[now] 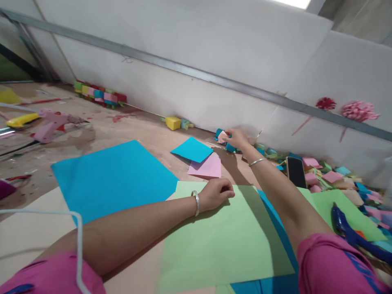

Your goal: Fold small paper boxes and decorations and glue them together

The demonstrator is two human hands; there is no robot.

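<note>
My left hand rests on a large light green sheet, its fingers curled; whether anything is inside them is hidden. Farther out, my right hand reaches to the foot of the wall, its fingers closed on a small pink folded paper piece. Blue paper pieces lie beside and below that hand. Between the hands and the large blue sheet are a smaller blue square and a pink square, the blue one overlapping the pink.
A phone and many folded coloured papers lie at the right, near a blue glue gun. Left are a pink glue gun, a yellow cutter and a white cable. A yellow paper cube sits by the wall.
</note>
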